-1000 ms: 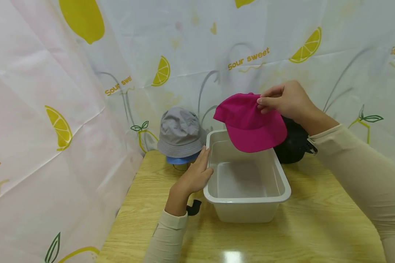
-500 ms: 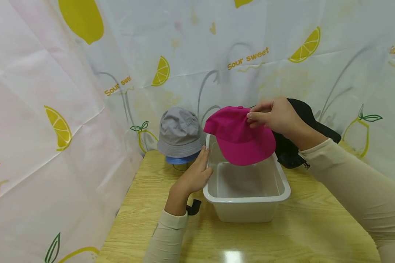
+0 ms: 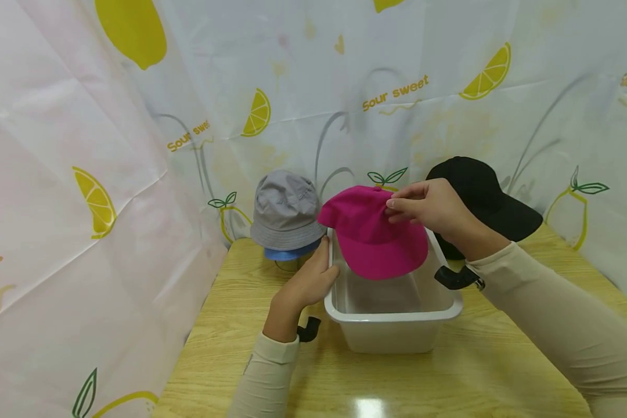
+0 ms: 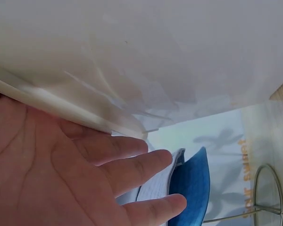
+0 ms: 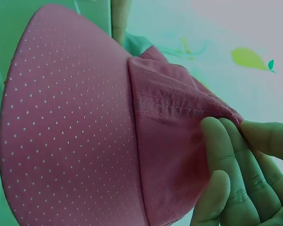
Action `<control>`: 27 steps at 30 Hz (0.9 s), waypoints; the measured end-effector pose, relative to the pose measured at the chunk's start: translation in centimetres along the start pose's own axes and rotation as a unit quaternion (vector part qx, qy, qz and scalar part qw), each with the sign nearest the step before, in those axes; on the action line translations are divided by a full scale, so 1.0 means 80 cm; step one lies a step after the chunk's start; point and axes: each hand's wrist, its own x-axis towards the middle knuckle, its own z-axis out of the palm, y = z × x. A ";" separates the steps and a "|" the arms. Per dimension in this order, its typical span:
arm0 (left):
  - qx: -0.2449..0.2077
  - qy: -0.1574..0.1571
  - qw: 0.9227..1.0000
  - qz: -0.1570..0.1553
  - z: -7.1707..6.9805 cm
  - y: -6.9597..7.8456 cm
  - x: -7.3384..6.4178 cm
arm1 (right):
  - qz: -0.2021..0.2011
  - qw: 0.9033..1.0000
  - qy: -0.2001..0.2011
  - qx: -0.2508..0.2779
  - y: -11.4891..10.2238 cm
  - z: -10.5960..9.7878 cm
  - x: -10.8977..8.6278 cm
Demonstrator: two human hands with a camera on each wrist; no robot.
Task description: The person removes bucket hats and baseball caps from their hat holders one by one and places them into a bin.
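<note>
A bright pink cap [image 3: 376, 232] hangs over the white plastic tub [image 3: 392, 317], its brim tilted down toward the near side. My right hand [image 3: 433, 206] pinches the cap's crown between thumb and fingers; the right wrist view shows the dotted brim [image 5: 70, 117] and the gathered fabric. Against the tub's left rim rests my left hand [image 3: 310, 278], its fingers straight and pointing away. In the left wrist view the palm [image 4: 52, 165] lies along the rim, beside the tub's outer wall [image 4: 155, 61].
Left of the tub, a grey bucket hat [image 3: 286, 209] sits over a blue hat [image 3: 287, 253] on a wire stand [image 4: 269, 188]. Behind my right forearm is a black cap [image 3: 480, 191]. Everything stands on a wooden table [image 3: 230, 325] before a lemon-print curtain [image 3: 292, 87].
My right hand has lowered the pink cap and brought it left and nearer, partly into the tub's opening. More of the black cap now shows. The left hand has stayed at the rim.
</note>
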 end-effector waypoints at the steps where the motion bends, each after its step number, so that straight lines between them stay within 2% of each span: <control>1: 0.000 0.002 1.000 0.003 0.000 0.000 0.000 | 0.002 1.000 0.000 0.000 0.003 0.000 -0.001; 5: 0.005 0.000 1.000 -0.004 -0.001 0.000 0.000 | 0.010 1.000 -0.004 -0.008 0.014 -0.003 -0.003; 11: -0.002 -0.007 1.000 -0.004 -0.001 0.000 -0.001 | 0.032 0.997 -0.006 -0.070 0.028 -0.012 -0.004; 16: 0.002 -0.007 1.000 -0.016 -0.001 0.000 -0.001 | 0.032 0.992 -0.011 -0.118 0.034 -0.017 -0.002; 22: 0.003 -0.009 0.999 -0.030 -0.002 0.001 -0.002 | 0.029 0.983 -0.028 -0.182 0.037 -0.020 0.007; 27: 0.008 -0.012 0.999 -0.037 -0.001 0.001 -0.001 | 0.018 0.968 -0.038 -0.249 0.039 -0.020 0.018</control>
